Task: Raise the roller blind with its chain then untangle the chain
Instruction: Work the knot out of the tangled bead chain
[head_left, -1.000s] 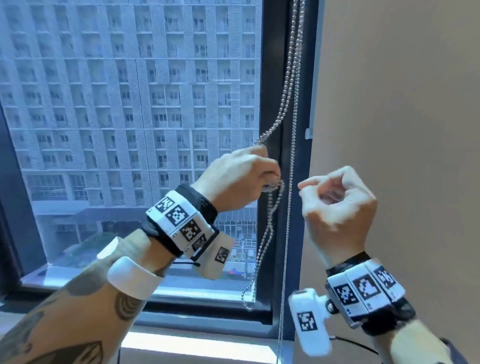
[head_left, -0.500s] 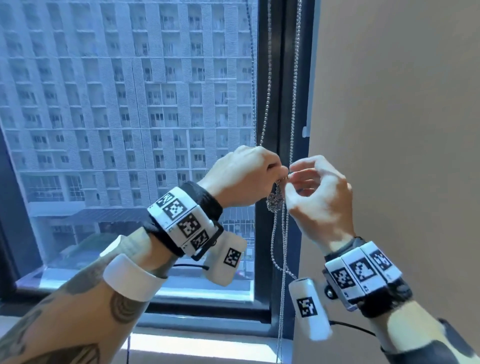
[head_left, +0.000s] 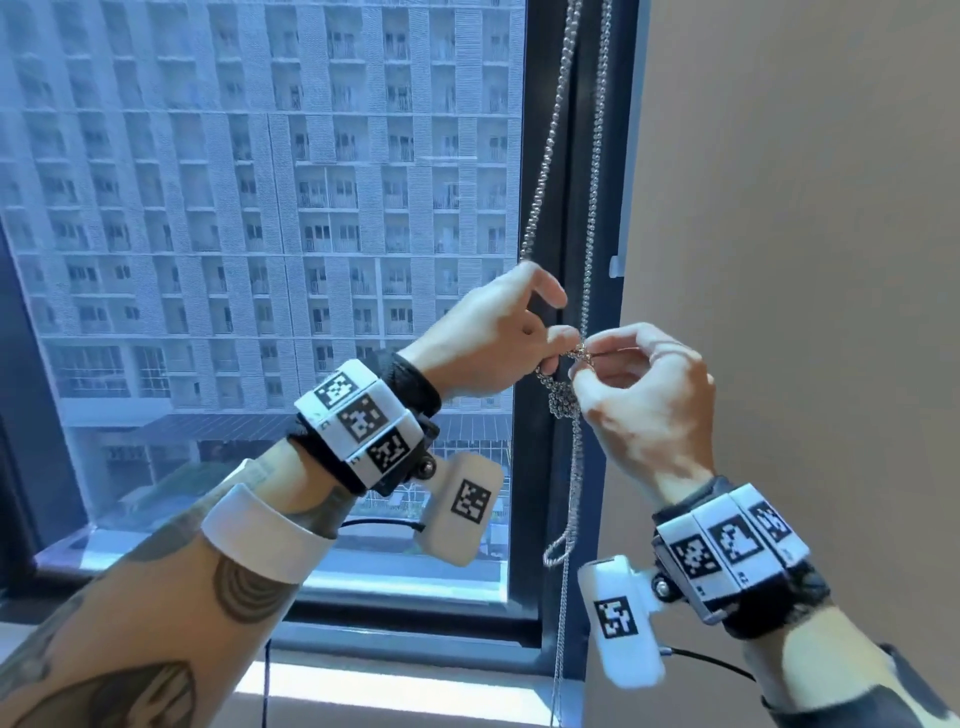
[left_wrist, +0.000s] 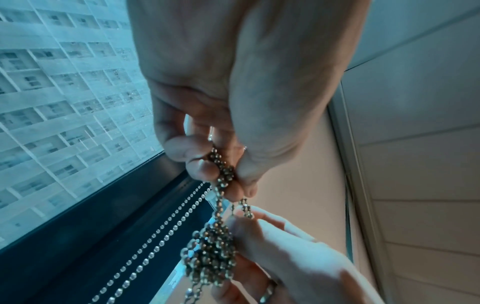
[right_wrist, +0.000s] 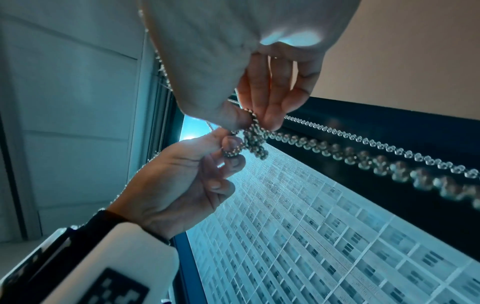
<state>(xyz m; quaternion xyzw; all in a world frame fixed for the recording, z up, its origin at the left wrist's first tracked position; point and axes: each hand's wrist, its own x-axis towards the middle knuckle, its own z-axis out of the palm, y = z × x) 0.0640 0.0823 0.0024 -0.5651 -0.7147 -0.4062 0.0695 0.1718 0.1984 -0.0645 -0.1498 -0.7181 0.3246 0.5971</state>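
Note:
A silver bead chain (head_left: 543, 171) hangs in two strands along the dark window frame. Just below my hands it bunches into a knot (head_left: 561, 402), and a loop (head_left: 558, 551) dangles lower down. My left hand (head_left: 563, 340) pinches the chain right above the knot with its forefinger raised. My right hand (head_left: 583, 364) pinches a strand at the knot's top, almost touching the left. In the left wrist view, my left fingertips (left_wrist: 205, 168) squeeze the chain above the tangle (left_wrist: 210, 257). In the right wrist view, my right fingers (right_wrist: 270, 115) hold the bunched beads (right_wrist: 255, 139). The blind itself is out of view.
The dark window frame (head_left: 571, 493) runs vertically behind the chain, with a beige wall (head_left: 779, 208) to its right. A small white clip (head_left: 615, 266) sits on the wall's edge. The glass (head_left: 260, 208) looks onto a high-rise. A pale sill (head_left: 389, 691) lies below.
My right hand, curled and apart from the chain a second ago, has moved left and taken hold at the knot. The left forefinger has lifted, and the loop hangs lower.

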